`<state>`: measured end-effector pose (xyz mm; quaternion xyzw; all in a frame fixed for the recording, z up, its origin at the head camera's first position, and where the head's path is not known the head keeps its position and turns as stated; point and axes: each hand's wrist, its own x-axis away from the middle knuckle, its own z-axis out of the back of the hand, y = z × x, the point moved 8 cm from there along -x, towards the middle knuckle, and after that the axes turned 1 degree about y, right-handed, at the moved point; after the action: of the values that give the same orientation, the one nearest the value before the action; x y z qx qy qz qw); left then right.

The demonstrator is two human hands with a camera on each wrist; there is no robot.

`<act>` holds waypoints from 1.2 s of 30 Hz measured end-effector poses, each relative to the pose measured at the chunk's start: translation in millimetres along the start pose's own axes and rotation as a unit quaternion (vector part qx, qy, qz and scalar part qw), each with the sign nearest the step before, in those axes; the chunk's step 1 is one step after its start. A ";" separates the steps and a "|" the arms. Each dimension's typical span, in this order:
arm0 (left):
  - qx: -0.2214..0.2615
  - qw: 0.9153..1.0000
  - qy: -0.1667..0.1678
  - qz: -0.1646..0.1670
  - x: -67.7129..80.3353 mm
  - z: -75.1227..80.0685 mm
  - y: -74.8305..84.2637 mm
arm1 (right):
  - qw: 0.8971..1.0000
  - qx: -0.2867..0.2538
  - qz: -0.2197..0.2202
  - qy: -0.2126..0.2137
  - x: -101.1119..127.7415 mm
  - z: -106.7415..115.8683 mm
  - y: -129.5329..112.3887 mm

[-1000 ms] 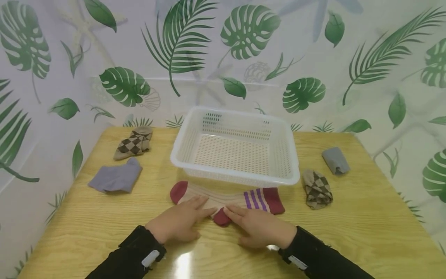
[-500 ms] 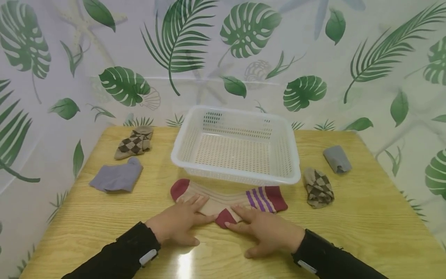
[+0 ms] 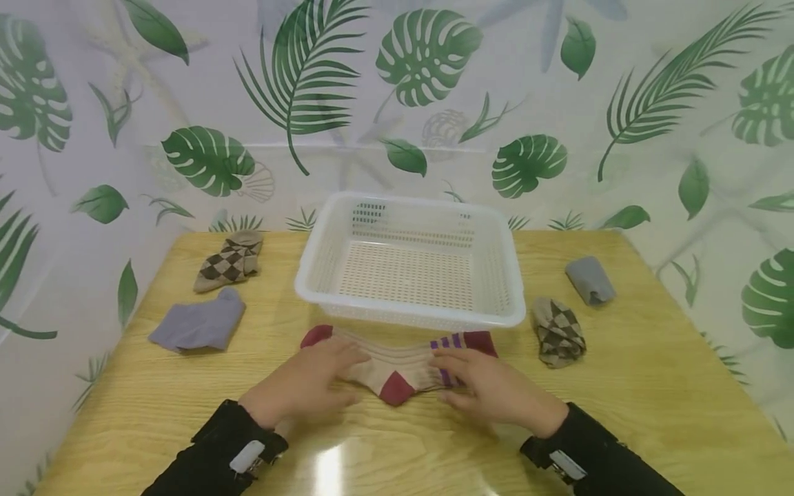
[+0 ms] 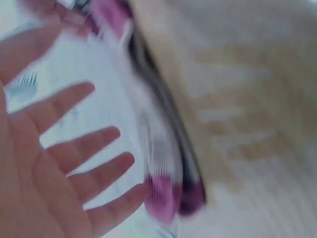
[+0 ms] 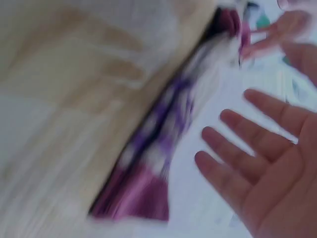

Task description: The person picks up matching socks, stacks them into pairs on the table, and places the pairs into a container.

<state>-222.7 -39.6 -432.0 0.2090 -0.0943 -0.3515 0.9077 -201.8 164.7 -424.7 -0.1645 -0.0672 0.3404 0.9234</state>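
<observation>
Wooden table (image 3: 651, 386): hands (image 3: 397, 389) over striped sock (image 3: 397, 368)

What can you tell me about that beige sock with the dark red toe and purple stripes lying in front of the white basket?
The beige knitted sock with dark red toe, heel and cuff and purple stripes lies flat on the yellow wooden table, just in front of the white perforated plastic basket. It looks soft and ribbed. Its toe points left, its cuff right, its heel toward the person. The left hand rests on its toe half, the right hand on the striped end.
</observation>
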 end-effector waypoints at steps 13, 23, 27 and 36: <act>0.107 0.958 0.064 0.259 21.0 15.9 -98.2 | 0.957 -0.041 -0.280 0.059 26.8 10.4 98.5; 0.132 0.946 0.075 0.287 10.9 7.5 -103.3 | 0.952 -0.101 -0.287 0.022 11.6 0.6 116.1; 0.144 0.943 0.081 0.288 10.9 6.5 -101.3 | 0.952 -0.109 -0.284 0.026 13.4 0.8 115.0; 0.237 0.916 0.120 0.300 8.8 4.8 -105.5 | 0.940 -0.159 -0.289 0.087 18.0 5.1 114.0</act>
<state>-280.9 -117.3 -474.6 0.4202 -0.1236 -0.0020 0.8990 -258.4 259.1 -459.6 -0.3119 -0.0849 0.0279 0.9459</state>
